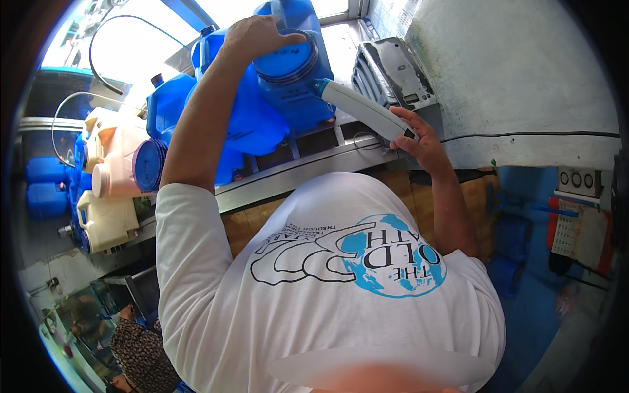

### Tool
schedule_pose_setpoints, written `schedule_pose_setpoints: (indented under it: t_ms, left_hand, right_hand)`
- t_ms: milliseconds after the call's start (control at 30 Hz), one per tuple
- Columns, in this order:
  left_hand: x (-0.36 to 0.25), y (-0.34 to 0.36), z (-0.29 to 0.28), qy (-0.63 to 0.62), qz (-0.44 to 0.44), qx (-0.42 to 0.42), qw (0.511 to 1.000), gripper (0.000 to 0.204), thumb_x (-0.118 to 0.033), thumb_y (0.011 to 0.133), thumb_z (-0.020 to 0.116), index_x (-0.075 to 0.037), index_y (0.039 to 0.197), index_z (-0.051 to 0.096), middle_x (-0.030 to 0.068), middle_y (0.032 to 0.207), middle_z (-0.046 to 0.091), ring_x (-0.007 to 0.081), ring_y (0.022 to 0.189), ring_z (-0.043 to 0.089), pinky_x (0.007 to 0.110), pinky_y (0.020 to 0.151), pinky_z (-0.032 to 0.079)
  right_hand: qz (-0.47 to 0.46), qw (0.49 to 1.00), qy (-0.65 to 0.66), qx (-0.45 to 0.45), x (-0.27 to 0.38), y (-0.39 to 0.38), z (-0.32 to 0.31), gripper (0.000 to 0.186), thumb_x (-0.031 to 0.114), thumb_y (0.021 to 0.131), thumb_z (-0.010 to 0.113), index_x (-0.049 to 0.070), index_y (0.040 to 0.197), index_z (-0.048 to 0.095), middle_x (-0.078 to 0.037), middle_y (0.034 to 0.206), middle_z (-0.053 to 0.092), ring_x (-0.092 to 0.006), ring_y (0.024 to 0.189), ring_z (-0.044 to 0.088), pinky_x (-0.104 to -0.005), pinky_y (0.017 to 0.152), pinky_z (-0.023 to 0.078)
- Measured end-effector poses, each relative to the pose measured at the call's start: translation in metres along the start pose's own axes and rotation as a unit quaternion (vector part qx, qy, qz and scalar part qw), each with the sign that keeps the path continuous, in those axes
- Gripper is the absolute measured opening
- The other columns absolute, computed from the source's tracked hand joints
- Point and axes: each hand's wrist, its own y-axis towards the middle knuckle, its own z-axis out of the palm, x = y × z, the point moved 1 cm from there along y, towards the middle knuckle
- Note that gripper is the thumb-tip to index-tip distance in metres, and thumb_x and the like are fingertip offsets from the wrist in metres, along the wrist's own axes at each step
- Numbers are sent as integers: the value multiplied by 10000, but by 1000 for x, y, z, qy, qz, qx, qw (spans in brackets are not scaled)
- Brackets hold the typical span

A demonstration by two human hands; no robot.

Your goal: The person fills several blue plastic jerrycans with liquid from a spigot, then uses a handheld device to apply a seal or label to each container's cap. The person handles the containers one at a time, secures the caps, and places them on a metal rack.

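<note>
A blue water jug [298, 101] lies tipped with its wide round blue lid [282, 65] toward me on a metal counter. My left hand [257, 38] grips the jug's top beside the lid, its thumb laid across the lid's upper edge. The other fingers are partly hidden. In my right hand [422, 141] is a long white handheld tool [360, 107], gripped at its dark-ended handle. Its blue tip [318, 87] points at the jug just below the lid, and I cannot tell whether it touches.
More blue jugs [171, 101] crowd the counter [288, 170] to the left, with cream-coloured jugs [124, 147] beyond. A worn grey machine [396, 72] stands right of the jug against the wall. A black cable [531, 134] runs along that wall. Another person [137, 347] is at lower left.
</note>
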Motion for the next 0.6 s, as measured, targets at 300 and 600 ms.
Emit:
schedule_pose_setpoints:
  t_ms: [300,600]
  left_hand:
    - [4,3,-6,-18,-28,47,998,811,-762,729,624,-151,1262,641,153,1206,669,321,1140,631,451,952,510]
    - [1,2,-2,-36,28,-1,999,869,-764,727,630,-136,1328,589,164,1242,649,328,1159,620,484,982,487]
  right_hand:
    - [-13,1000,15,5,2,-3,5,574,162,867,681,52,1394,484,-92,1162,596,-124,928,594,-275,851,509]
    - [3,1000,28,11,-2,-5,12,572,129,863,682,44,1393,483,-97,1186,595,-120,965,586,-280,877,496]
